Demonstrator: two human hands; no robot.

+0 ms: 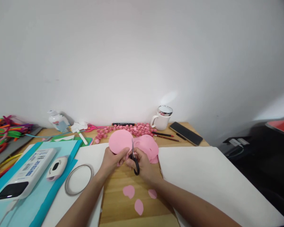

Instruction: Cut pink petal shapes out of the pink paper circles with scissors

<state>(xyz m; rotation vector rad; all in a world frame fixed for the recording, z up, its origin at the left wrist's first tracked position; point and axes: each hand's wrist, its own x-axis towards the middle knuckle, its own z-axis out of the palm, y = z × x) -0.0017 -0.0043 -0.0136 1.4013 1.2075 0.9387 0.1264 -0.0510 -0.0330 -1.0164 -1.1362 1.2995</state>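
My left hand [114, 159] pinches the lower edge of a round pink paper disc [120, 142]. In my right hand [143, 164] is a pair of scissors [136, 166] with black handles, its blades pointing up at the disc's right edge. Whether the blades are parted is hard to tell. Just behind the scissors lies a pile of pink paper circles [149, 146], partly covered by my right hand. Small pink paper pieces [139, 206] are scattered on the wooden table nearer to me.
Many small pink rolled pieces [143, 128] lie along the wall beside a white mug [162, 118] and a phone [186, 133]. To the left are a roll of tape [79, 165], a power bank [29, 171] on blue paper and a white bottle [59, 120].
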